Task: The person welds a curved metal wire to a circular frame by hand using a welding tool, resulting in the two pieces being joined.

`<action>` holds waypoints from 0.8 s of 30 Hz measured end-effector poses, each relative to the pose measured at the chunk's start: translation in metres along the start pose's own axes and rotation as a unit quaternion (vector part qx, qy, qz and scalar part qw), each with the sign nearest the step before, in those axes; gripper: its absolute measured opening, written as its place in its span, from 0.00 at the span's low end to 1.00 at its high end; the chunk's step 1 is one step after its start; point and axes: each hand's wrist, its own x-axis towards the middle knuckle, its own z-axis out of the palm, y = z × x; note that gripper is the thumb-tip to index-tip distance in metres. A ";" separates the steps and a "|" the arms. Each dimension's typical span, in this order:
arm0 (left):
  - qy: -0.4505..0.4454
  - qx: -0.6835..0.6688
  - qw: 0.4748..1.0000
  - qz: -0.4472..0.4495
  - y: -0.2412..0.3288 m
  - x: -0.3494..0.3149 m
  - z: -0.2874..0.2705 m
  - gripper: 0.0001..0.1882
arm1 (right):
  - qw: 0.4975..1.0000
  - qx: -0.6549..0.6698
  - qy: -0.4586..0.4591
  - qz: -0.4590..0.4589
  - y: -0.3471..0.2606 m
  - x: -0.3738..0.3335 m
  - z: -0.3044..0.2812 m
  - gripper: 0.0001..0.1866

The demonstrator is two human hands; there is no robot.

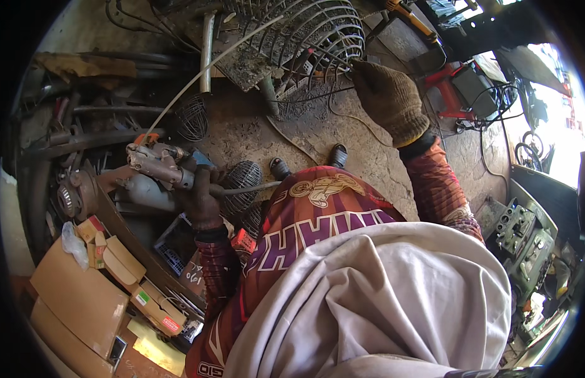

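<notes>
My left hand point(205, 200), in a dark glove, is closed at the back end of a grey metal tool point(159, 165). A pale hose with a ribbed sleeve point(226, 190) comes out beside that hand and runs toward my shirt. Below the tool's body sits a grey rounded container point(146, 190); whether they are joined I cannot tell. My right hand point(388, 101) wears a brown knit glove and is raised, its fingers curled together by the rim of a round cage of curved metal bars point(330, 28). What those fingers hold is hidden.
A dirty metal plate point(245, 63) lies beside the cage. Wire baskets point(193, 118) and metal pipes stand at left, with cardboard boxes point(78, 296) nearer. Cables cross the floor point(368, 164). A red-framed stand point(447, 91) and a green machine point(522, 233) are at right.
</notes>
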 end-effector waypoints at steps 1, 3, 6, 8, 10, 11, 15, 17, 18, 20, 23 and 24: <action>-0.002 0.011 1.000 -0.003 0.009 0.001 0.001 0.18 | 1.000 -0.001 -0.004 0.001 0.000 0.000 -0.001 0.14; -0.006 0.029 0.999 -0.015 0.018 0.005 -0.002 0.19 | 1.000 -0.011 -0.011 0.003 -0.004 -0.002 -0.002 0.14; -0.001 0.043 0.999 -0.034 0.020 0.012 -0.014 0.20 | 1.000 -0.017 0.004 -0.008 -0.007 -0.007 0.003 0.14; 0.005 0.046 0.998 -0.040 0.014 0.019 -0.018 0.21 | 0.998 -0.001 0.052 -0.026 -0.002 -0.014 0.016 0.13; 0.004 0.053 0.998 -0.030 0.012 0.022 -0.019 0.21 | 0.999 -0.002 0.040 -0.015 0.002 -0.015 0.016 0.13; 0.004 0.057 0.998 -0.025 0.011 0.024 -0.021 0.22 | 0.999 -0.001 0.035 -0.010 0.002 -0.015 0.016 0.13; -0.066 0.057 0.996 0.011 -0.004 0.036 -0.040 0.21 | 1.000 0.008 0.019 0.004 -0.005 -0.010 0.011 0.14; -0.086 0.064 0.994 0.001 -0.004 0.037 -0.042 0.21 | 0.999 0.033 0.029 0.023 -0.005 -0.015 0.014 0.14; -0.088 0.071 0.994 0.009 -0.003 0.038 -0.042 0.20 | 0.999 0.027 0.028 0.019 -0.006 -0.013 0.013 0.14; -0.092 0.087 0.992 0.022 0.000 0.038 -0.039 0.18 | 1.000 0.016 0.022 0.013 -0.005 -0.010 0.013 0.14; -0.074 0.108 0.991 -0.016 0.006 0.035 -0.035 0.17 | 0.999 0.005 0.041 -0.002 -0.002 -0.013 0.018 0.14; -0.085 0.115 0.990 -0.006 0.003 0.037 -0.037 0.17 | 0.999 0.005 0.043 -0.002 -0.001 -0.013 0.019 0.14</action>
